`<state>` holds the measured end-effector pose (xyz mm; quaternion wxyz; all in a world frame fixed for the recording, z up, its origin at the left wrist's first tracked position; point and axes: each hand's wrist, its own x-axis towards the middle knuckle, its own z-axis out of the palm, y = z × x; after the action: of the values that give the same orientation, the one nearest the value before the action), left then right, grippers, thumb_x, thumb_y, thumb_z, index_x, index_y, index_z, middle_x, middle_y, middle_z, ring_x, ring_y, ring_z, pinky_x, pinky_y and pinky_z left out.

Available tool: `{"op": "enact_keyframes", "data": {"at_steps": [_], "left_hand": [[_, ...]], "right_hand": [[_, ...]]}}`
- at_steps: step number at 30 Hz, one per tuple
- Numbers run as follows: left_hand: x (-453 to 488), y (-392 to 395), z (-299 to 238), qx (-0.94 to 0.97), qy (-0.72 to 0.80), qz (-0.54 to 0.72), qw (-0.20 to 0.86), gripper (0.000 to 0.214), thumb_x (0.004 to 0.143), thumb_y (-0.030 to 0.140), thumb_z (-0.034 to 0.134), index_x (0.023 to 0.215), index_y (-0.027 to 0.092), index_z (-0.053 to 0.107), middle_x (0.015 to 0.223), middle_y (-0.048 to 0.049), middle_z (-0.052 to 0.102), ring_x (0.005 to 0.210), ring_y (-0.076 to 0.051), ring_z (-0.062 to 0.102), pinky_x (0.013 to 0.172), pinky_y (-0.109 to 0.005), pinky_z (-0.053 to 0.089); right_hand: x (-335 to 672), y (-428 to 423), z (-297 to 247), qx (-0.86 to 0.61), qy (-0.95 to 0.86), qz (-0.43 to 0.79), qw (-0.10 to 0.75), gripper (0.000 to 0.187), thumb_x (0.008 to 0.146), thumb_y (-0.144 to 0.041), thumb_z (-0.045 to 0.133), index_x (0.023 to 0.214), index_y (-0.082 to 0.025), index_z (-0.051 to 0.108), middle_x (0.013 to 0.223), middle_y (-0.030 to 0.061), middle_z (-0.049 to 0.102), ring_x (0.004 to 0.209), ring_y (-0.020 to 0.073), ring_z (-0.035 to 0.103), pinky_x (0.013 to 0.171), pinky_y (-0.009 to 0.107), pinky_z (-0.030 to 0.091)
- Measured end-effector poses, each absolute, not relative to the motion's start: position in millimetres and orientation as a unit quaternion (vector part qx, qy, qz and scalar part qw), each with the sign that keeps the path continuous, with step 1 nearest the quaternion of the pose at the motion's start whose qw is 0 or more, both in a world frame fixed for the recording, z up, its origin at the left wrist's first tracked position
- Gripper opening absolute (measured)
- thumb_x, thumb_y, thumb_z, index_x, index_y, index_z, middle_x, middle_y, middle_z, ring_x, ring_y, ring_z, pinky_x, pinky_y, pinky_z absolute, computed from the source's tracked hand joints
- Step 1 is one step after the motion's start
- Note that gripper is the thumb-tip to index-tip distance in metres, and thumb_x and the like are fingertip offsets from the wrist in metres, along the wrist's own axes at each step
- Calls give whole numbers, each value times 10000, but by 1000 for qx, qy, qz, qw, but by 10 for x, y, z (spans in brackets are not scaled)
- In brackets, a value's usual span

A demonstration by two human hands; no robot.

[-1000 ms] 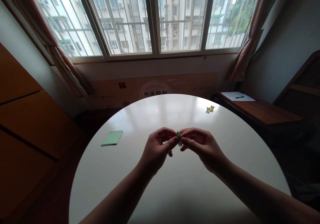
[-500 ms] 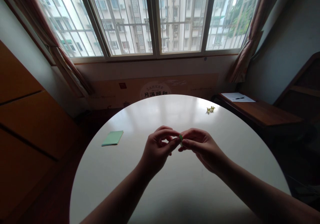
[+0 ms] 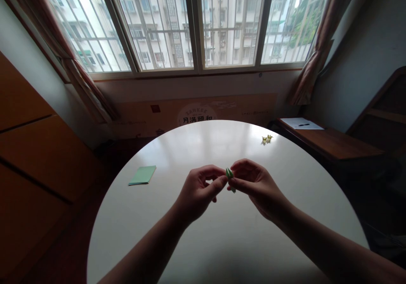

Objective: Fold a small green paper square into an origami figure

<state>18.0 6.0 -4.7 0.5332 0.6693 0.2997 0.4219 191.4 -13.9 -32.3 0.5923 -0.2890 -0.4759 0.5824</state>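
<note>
A small piece of folded green paper [image 3: 229, 173] is held between my two hands, above the middle of the white round table [image 3: 203, 254]. Two narrow points of it stick up, and a paler end shows below the fingers. My left hand [image 3: 203, 187] pinches its left side between thumb and fingers. From the right, my right hand [image 3: 253, 178] pinches it too, thumb towards me. The fingers cover part of the paper. Off to the left on the table lies a stack of light green square paper [image 3: 142, 175].
Small yellowish folded paper pieces [image 3: 267, 139] sit near the table's far right edge. Beyond that edge, a wooden side table [image 3: 345, 142] carries a white sheet [image 3: 298, 123] with a dark pen [image 3: 303, 124]. A barred window is ahead, and an orange-brown cabinet [image 3: 28, 157] stands at left.
The folded green paper has turned in my fingers, so its two points and lower end now show more. My left hand has lowered slightly; the things on the table stay put.
</note>
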Motion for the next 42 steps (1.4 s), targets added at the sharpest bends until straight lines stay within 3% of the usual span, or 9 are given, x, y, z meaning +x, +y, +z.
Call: {"op": "enact_keyframes", "data": {"at_steps": [9,15,21,29,33,42], "left_hand": [[201,88,-70,647,354,456,499,228,752,343,793,757,127,721,558,20,572,466,-81,489,371,-162,418],[192,79,-58,665,359,455,471,199,801,324,748,787,128,717,589,15,585,469,-79,494,388,-170,441],[180,93,-78,683,371,455,435,196,811,324,739,807,130,714,677,-26,638,540,-110,535,379,-177,452],[174,24,-87,747,334,515,254,17,811,148,704,805,154,718,881,-57,690,641,-115,626,444,-173,481],[165,6,-72,771,313,521,189,109,805,81,683,843,164,743,894,-51,714,641,-106,637,482,-174,504],[198,-4,-54,744,342,497,289,98,788,87,648,774,172,694,822,-30,675,656,-119,590,459,-173,432]], "right_hand": [[1898,-139,-373,-308,-513,525,605,271,660,-226,912,878,-211,751,768,18,744,705,167,667,658,278,534],[1907,-155,-350,-332,-540,514,578,138,753,-281,850,821,-196,765,779,31,762,722,159,674,688,268,523],[1894,-146,-357,-346,-553,490,579,145,743,-279,859,808,-188,767,734,27,742,703,163,655,653,264,501],[1859,-199,-367,-371,-581,385,614,157,743,-280,857,794,-190,740,773,42,724,721,194,661,663,300,520],[1848,-200,-368,-375,-586,370,617,160,754,-286,848,802,-187,732,787,46,720,744,205,668,667,306,528],[1834,-211,-334,-372,-578,417,594,174,764,-321,834,830,-188,743,795,49,727,705,190,650,629,294,520]]}}
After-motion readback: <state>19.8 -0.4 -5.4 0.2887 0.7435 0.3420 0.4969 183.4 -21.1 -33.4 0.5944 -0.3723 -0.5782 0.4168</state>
